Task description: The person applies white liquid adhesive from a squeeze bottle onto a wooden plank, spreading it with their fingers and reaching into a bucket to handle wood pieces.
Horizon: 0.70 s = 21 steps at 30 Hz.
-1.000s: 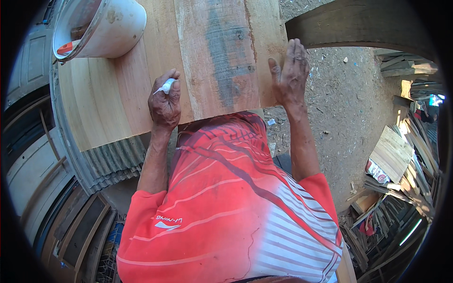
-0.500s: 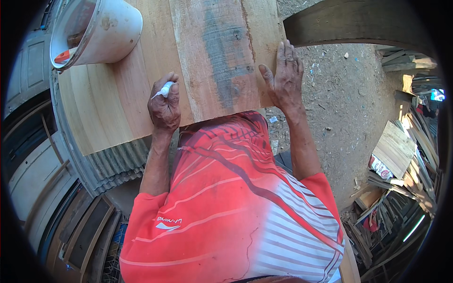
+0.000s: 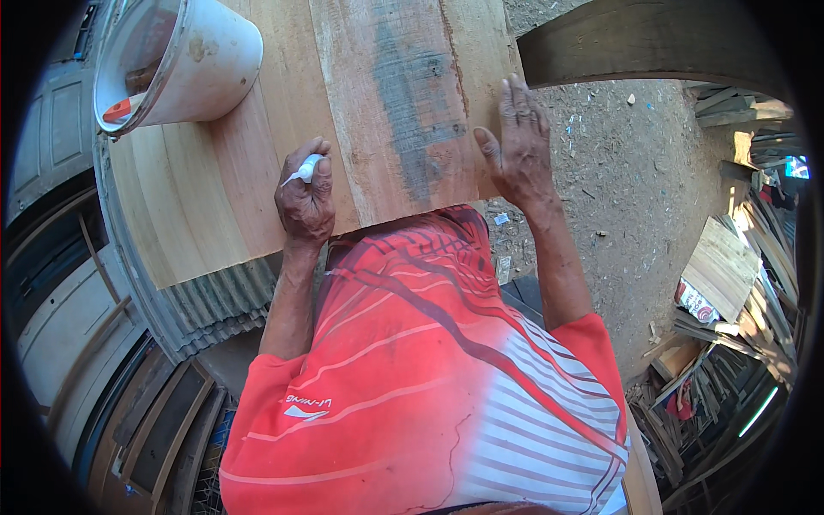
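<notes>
left hand (image 3: 305, 204) curled snug round a small white nozzle-tipped plastic bottle (image 3: 305, 169) at 10 o'clock, right hand (image 3: 523, 163) basically flat, nothing gripped, by the 3 o'clock edge of a brown wooden panel (image 3: 386, 112)

Carpentry workshop, half yard. Underfoot, a bare earth floor (image 3: 618, 257) strewn with chips and small scraps. To the right, a jumbled heap of timber offcuts (image 3: 712, 386). In front, a broad panel of edge-to-edge boards (image 3: 378, 129), a stained white bucket (image 3: 206, 73) on it, corrugated sheeting (image 3: 219, 300) beneath. Far left, a panelled door (image 3: 64, 112); near left, wooden frames (image 3: 163, 429) stacked on edge.
</notes>
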Motion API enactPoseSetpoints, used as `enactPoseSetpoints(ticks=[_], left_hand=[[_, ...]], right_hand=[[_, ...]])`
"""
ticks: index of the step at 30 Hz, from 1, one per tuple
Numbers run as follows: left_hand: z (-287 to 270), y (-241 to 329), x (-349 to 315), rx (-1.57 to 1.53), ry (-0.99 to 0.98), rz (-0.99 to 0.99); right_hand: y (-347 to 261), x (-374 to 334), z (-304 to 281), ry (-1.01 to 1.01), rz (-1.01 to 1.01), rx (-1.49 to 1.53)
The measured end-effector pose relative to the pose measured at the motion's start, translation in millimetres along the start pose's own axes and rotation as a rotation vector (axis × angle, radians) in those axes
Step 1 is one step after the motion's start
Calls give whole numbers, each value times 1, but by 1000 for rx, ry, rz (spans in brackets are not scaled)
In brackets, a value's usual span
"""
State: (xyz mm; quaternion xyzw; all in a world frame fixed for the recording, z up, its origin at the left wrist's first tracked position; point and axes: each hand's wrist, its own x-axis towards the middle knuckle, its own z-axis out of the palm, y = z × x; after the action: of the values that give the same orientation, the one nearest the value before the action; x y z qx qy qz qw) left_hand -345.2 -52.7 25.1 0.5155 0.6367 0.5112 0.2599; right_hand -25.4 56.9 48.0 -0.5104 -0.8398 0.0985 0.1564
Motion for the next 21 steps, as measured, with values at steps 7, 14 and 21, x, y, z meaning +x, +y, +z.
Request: enactPoseSetpoints(ticks=[7,14,21], left_hand=[[0,1,2,33,-22,13],[0,5,1,-6,-3,-11],[1,7,1,-15,6,-31]], right_hand=[[21,10,-1,53,267,-242],[-15,0,8,-63,60,-252],[-15,1,7,-48,61,-178]])
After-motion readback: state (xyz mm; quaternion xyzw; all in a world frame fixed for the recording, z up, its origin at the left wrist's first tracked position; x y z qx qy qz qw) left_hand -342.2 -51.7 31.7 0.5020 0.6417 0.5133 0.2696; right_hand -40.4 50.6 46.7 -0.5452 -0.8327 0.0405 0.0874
